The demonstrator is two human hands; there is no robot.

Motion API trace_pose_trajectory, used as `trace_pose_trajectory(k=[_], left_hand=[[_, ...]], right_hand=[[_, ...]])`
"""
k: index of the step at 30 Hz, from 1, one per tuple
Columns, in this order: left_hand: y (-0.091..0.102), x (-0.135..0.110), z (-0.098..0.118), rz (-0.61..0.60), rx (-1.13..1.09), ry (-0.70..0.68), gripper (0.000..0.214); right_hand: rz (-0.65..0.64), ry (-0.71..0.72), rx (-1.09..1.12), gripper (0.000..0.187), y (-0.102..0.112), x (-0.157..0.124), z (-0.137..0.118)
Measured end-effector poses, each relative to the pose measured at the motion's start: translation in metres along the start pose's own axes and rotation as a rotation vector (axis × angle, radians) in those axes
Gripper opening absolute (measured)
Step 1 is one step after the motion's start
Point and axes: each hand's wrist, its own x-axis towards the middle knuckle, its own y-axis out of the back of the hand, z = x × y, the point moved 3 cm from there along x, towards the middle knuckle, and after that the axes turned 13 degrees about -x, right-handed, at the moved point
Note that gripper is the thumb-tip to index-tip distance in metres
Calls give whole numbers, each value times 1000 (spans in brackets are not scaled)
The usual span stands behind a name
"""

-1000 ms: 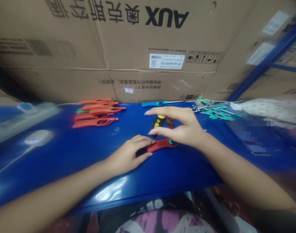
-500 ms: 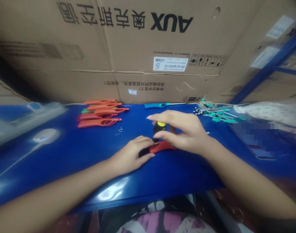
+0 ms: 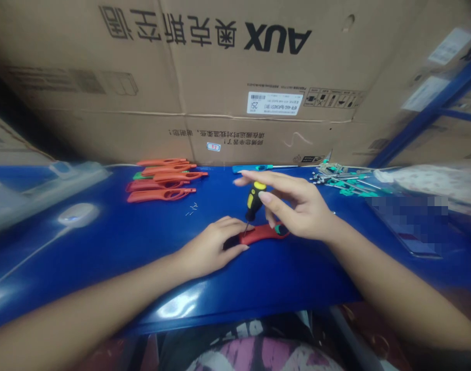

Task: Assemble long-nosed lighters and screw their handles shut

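Near the middle of the blue table lies a red utility lighter casing (image 3: 261, 234) with a green part at its right end. My left hand (image 3: 212, 246) is closed around its left end and presses it to the table. In my right hand (image 3: 297, 206) is a black and yellow screwdriver (image 3: 254, 202), its handle against the thumb with the other fingers loosely curled behind. The screwdriver leans to the right, and its tip meets the casing beside my left fingers. Whether a screw sits under the tip is too small to tell.
Several orange-red lighter casings (image 3: 162, 196) lie stacked at the back left, with small screws (image 3: 191, 209) nearby. A blue lighter (image 3: 251, 168) rests at the back. Several metal-and-green parts (image 3: 343, 180) are piled back right, beside a phone (image 3: 405, 232). A cardboard box (image 3: 204, 77) stands behind.
My right hand's grip has loosened and its fingers have spread, showing more of the screwdriver, which now tilts further right. My left hand still holds the casing.
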Motion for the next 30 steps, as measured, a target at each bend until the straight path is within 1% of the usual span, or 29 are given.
trace_pose_trajectory(k=[2, 3, 5, 7, 8, 9, 12, 14, 17, 19, 22, 26, 28, 30], left_hand=[[0, 0, 0, -5, -6, 5, 33], [0, 0, 0, -5, -7, 6, 33], [-1, -1, 0, -3, -9, 5, 32], [-1, -1, 0, 6, -5, 5, 32], [-1, -1, 1, 10, -2, 5, 32], [-1, -1, 1, 10, 1, 5, 33], [-1, -1, 1, 1, 10, 14, 35], [-1, -1, 1, 4, 9, 15, 34], [0, -1, 1, 16, 3, 3, 31], [-1, 0, 2, 16, 2, 7, 31], [-1, 0, 3, 10, 6, 22, 31], [-2, 0, 2, 25, 9, 16, 28], [-2, 0, 2, 28, 20, 21, 25], [-2, 0, 2, 25, 26, 34, 26]], right_hand=[[-32, -56, 100, 37, -2, 0, 3], [-2, -48, 86, 34, -2, 0, 4], [91, 40, -60, 27, -1, 0, 3], [128, 154, -235, 27, -1, -1, 0], [109, 188, -279, 29, -1, -2, -2], [75, 192, -280, 31, -2, -2, -3], [-36, 75, -113, 38, -4, -1, -3], [-32, 37, -44, 33, -4, 0, -3], [64, 111, -131, 25, -3, 0, -3], [82, 158, -203, 25, -3, 0, -4], [56, 190, -272, 24, -2, 0, -5], [56, 196, -306, 25, -1, 0, -8], [13, 188, -297, 30, -1, -1, -9], [-69, 152, -236, 36, -3, -1, -10]])
